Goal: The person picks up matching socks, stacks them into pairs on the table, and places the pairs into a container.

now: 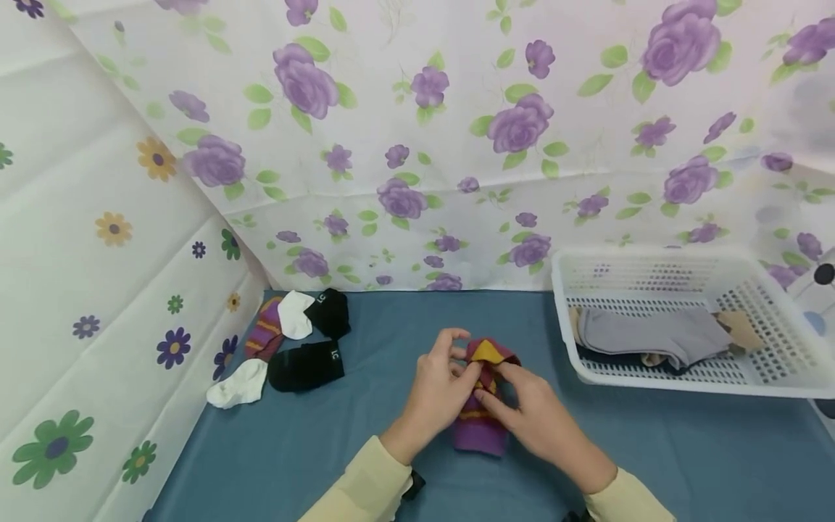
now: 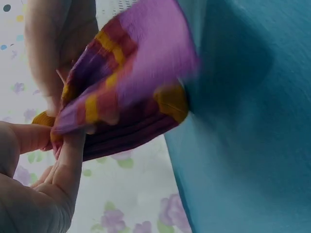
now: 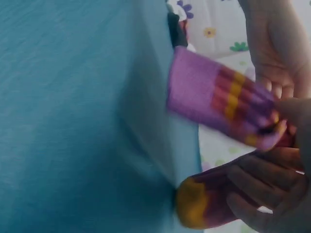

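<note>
Both hands grip a striped sock (image 1: 481,433) in purple, maroon and yellow, held up over the blue tabletop. My left hand (image 1: 438,384) pinches it between thumb and fingers on the left side. From the right side, my right hand (image 1: 544,417) pinches the same bunched part. In the left wrist view the purple cuff (image 2: 155,43) hangs toward the table, with a yellow patch (image 2: 172,103) beside it. The right wrist view shows a yellow toe (image 3: 193,203) below the cuff, with the right fingers (image 3: 262,179) curled round the maroon fabric.
At the back left lie another striped sock (image 1: 266,330), white socks (image 1: 238,384) and black socks (image 1: 305,367). A white basket (image 1: 691,388) on the right holds a grey sock (image 1: 652,335) and beige and dark pieces. Flowered cloth (image 1: 417,145) hangs behind the blue table (image 1: 378,435).
</note>
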Available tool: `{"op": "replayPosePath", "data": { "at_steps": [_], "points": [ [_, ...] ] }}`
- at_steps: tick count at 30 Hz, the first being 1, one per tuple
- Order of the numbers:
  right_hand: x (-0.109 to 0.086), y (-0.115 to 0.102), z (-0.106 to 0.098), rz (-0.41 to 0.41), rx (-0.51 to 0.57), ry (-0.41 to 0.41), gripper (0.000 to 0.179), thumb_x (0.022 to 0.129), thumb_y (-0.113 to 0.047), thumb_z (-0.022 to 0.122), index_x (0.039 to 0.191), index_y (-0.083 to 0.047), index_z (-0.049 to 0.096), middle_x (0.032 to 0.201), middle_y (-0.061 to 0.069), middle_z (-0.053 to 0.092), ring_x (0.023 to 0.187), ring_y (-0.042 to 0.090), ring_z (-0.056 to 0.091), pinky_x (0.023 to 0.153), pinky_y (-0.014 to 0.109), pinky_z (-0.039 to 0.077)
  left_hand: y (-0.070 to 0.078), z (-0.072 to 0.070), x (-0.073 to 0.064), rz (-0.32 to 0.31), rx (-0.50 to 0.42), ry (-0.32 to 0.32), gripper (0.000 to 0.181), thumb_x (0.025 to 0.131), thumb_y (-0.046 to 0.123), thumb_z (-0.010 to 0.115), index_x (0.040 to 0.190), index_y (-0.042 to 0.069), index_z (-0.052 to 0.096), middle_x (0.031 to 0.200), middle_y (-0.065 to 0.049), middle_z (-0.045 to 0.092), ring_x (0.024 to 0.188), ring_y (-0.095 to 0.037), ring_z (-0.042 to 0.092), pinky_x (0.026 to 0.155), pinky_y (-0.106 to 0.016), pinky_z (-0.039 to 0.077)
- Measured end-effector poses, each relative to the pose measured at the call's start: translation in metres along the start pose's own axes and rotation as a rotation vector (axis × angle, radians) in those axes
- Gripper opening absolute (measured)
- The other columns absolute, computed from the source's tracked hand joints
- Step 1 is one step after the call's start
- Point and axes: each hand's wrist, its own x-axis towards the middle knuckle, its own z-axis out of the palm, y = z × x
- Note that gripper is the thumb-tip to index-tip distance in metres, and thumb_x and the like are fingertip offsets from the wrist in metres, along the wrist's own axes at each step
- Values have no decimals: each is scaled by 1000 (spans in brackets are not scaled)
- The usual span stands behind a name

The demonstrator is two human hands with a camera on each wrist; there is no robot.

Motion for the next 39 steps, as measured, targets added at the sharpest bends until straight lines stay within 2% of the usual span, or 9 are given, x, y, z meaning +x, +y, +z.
{"op": "replayPosePath", "data": {
  "at_steps": [5,10,17,20,23,27,30,35,39],
  "points": [
    [9,-9,-8,-43,28,-36,24,88,-26,66,111,-24,61,98,-9,67,83,1,63,67,24,54,5,-6,-3,8,33,-43,44,91,33,60,131,30,40,105,1,60,74,-1,63,61,-18,51],
    [17,-14,-23,-22,-42,-62,10,92,-22,60,101,-24,64,90,-9,66,73,-1,59,58,19,48,7,-11,-5,61,132,-82,51,91,35,60,135,23,37,103,2,60,79,-3,61,62,-17,50],
    [39,-29,-53,-152,-185,-85,6,94,-24,56,89,-25,59,82,-11,59,66,-1,52,58,18,45,17,-23,4,133,403,12,66,86,38,66,140,23,33,121,1,57,97,-9,60,71,-25,53],
    [49,-38,-63,-217,-237,-120,9,94,-28,56,86,-27,57,77,-13,55,61,-1,49,56,19,44,27,-30,12,230,491,-1,74,83,34,70,144,25,29,137,2,44,117,-13,51,82,-31,53],
    [54,-46,-70,-287,-290,-146,5,94,-30,57,91,-29,61,78,-16,56,58,-4,48,55,17,43,37,-33,22,406,530,-63,74,84,22,70,145,26,30,145,4,37,130,-13,41,95,-34,47],
    [55,-55,-75,-345,-311,-183,8,91,-30,61,97,-29,65,79,-17,56,56,-7,45,56,16,43,44,-32,32,559,499,-168,66,83,4,62,141,25,38,127,8,54,109,-4,53,93,-24,45],
    [55,-57,-78,-329,-259,-223,6,91,-28,62,95,-31,64,79,-19,55,57,-6,45,57,17,43,41,-32,33,519,490,-183,55,83,8,64,132,25,47,104,12,60,84,0,51,75,-17,45],
    [57,-55,-93,-277,-157,-229,17,89,-22,65,101,-35,64,91,-20,59,68,-4,52,62,19,47,29,-40,31,453,520,-114,17,83,31,70,97,24,65,84,13,57,79,-2,45,66,-17,43],
    [59,-51,-107,-258,-114,-160,23,87,-16,66,102,-34,65,95,-17,63,73,-1,56,62,21,49,21,-47,30,385,408,-124,15,83,39,69,81,25,64,75,13,53,69,-3,47,56,-17,44]
  ]
}}
